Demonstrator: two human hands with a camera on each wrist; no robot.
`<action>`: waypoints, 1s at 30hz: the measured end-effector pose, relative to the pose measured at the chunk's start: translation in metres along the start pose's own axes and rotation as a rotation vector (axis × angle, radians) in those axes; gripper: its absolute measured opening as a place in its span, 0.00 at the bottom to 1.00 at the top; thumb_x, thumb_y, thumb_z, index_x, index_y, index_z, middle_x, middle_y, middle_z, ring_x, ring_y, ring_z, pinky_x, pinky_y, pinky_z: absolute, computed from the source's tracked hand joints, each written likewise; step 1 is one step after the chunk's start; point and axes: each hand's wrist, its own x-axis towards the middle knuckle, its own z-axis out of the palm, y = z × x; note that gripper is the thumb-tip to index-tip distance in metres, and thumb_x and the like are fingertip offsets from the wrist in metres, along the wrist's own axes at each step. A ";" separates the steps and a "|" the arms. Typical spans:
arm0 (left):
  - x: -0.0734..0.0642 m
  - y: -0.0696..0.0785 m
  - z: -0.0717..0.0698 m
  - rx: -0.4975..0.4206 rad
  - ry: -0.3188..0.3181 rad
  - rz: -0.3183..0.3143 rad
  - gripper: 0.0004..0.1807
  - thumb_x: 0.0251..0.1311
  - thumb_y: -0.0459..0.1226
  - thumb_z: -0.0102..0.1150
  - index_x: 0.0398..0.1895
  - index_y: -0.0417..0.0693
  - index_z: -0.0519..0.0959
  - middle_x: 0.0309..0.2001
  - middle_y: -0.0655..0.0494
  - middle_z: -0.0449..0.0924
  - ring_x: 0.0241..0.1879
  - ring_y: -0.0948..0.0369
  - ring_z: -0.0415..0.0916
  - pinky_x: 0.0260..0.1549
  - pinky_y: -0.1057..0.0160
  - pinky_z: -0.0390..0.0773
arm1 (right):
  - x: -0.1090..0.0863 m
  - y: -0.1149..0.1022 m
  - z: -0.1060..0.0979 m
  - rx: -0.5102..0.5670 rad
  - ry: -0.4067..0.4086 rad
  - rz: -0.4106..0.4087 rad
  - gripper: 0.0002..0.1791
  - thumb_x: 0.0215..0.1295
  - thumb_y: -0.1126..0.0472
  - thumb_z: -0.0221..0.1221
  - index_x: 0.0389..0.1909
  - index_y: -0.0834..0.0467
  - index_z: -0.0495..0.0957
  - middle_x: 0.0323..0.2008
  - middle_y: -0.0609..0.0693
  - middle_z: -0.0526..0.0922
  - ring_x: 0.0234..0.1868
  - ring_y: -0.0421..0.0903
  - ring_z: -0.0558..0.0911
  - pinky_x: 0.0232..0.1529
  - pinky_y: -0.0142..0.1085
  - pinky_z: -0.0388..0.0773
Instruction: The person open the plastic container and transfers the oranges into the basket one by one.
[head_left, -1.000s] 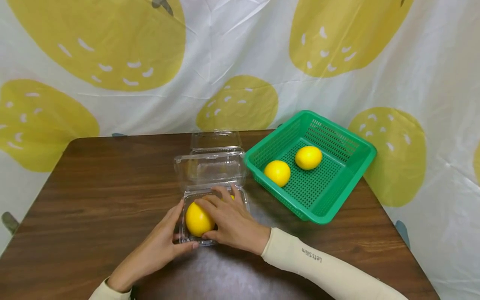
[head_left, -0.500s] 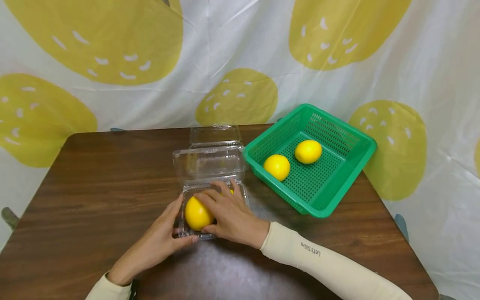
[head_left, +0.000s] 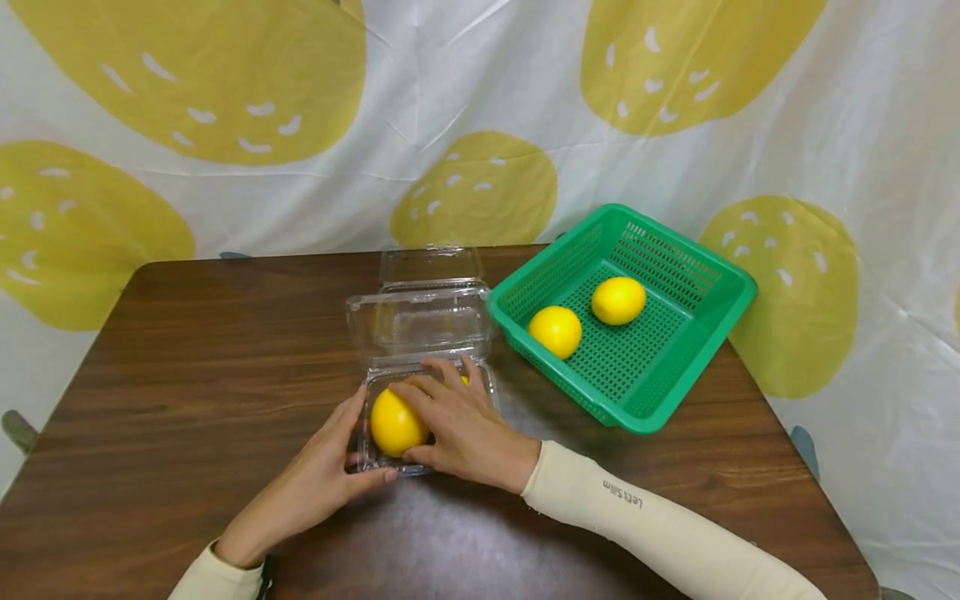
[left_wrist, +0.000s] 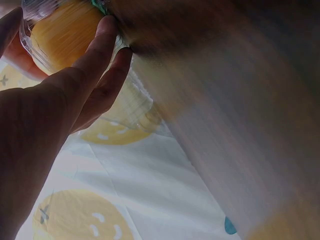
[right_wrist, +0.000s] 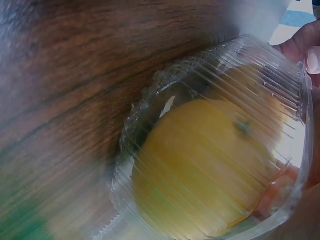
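In the head view a clear plastic clamshell container [head_left: 414, 470] sits near the middle of the table, its lid [head_left: 360, 335] raised at the back. Inside lies a lemon [head_left: 397, 423] on the left. A second lemon [right_wrist: 195, 170], seen through the ribbed wall in the right wrist view, is mostly covered in the head view. My right hand [head_left: 467, 433] grips this second lemon from above, thumb in front and fingers over the top. My left hand [head_left: 318, 479] holds the container's left front corner, thumb along the front and fingers up the side, as the left wrist view also shows.
To the right stands a green plastic basket [head_left: 652, 367] with a lemon [head_left: 555, 332] by its near left side and another lemon [head_left: 618, 301] further back. Behind the clamshell is another clear container [head_left: 432, 265]. A lemon-print cloth [head_left: 300, 208] hangs behind the wooden table [head_left: 217, 375].
The head view has tilted slightly, so everything sits a little higher in the frame. Both hands keep their places at the container, and the lemons have not visibly moved.
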 end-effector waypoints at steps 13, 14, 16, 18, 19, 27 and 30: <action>0.002 -0.004 0.002 0.025 0.004 0.028 0.62 0.68 0.47 0.78 0.91 0.39 0.44 0.87 0.34 0.49 0.77 0.38 0.67 0.62 0.48 0.85 | 0.001 0.000 0.000 0.036 0.056 0.018 0.46 0.62 0.43 0.81 0.77 0.52 0.74 0.69 0.49 0.81 0.77 0.56 0.68 0.75 0.73 0.59; 0.003 -0.005 0.002 0.029 0.004 0.030 0.62 0.68 0.47 0.78 0.91 0.39 0.44 0.87 0.34 0.49 0.77 0.37 0.66 0.63 0.45 0.84 | 0.001 -0.001 -0.002 0.045 0.060 0.021 0.46 0.62 0.43 0.81 0.77 0.52 0.74 0.70 0.49 0.81 0.77 0.56 0.68 0.75 0.72 0.60; 0.003 -0.005 0.003 0.036 0.007 0.037 0.62 0.68 0.47 0.78 0.91 0.39 0.44 0.87 0.35 0.50 0.78 0.36 0.65 0.65 0.40 0.81 | 0.001 -0.002 -0.005 0.061 0.073 0.022 0.46 0.62 0.43 0.81 0.77 0.53 0.73 0.70 0.50 0.80 0.77 0.56 0.68 0.75 0.70 0.61; 0.002 -0.005 0.003 0.039 0.009 0.044 0.62 0.68 0.47 0.78 0.91 0.40 0.44 0.87 0.35 0.50 0.79 0.35 0.63 0.68 0.36 0.78 | 0.000 -0.003 -0.008 0.073 0.089 0.017 0.46 0.62 0.44 0.81 0.77 0.53 0.73 0.70 0.51 0.80 0.77 0.57 0.68 0.75 0.70 0.62; 0.002 -0.005 0.003 0.040 0.011 0.046 0.62 0.68 0.47 0.78 0.91 0.40 0.44 0.87 0.35 0.50 0.79 0.35 0.63 0.68 0.34 0.76 | -0.001 -0.003 -0.009 0.082 0.101 0.014 0.46 0.62 0.44 0.81 0.77 0.54 0.74 0.69 0.51 0.80 0.77 0.57 0.68 0.75 0.69 0.63; 0.000 -0.001 0.001 -0.011 0.007 0.034 0.63 0.68 0.45 0.79 0.91 0.38 0.43 0.87 0.32 0.49 0.76 0.35 0.67 0.59 0.50 0.86 | -0.006 -0.003 -0.026 0.102 0.217 -0.019 0.46 0.58 0.45 0.84 0.73 0.58 0.76 0.69 0.54 0.80 0.75 0.56 0.71 0.76 0.63 0.65; 0.000 0.000 0.001 -0.041 -0.004 0.018 0.63 0.68 0.45 0.79 0.91 0.38 0.42 0.87 0.31 0.46 0.76 0.35 0.68 0.57 0.55 0.88 | -0.010 -0.001 -0.036 0.090 0.244 -0.026 0.46 0.57 0.45 0.84 0.73 0.58 0.76 0.69 0.54 0.80 0.74 0.56 0.71 0.76 0.61 0.66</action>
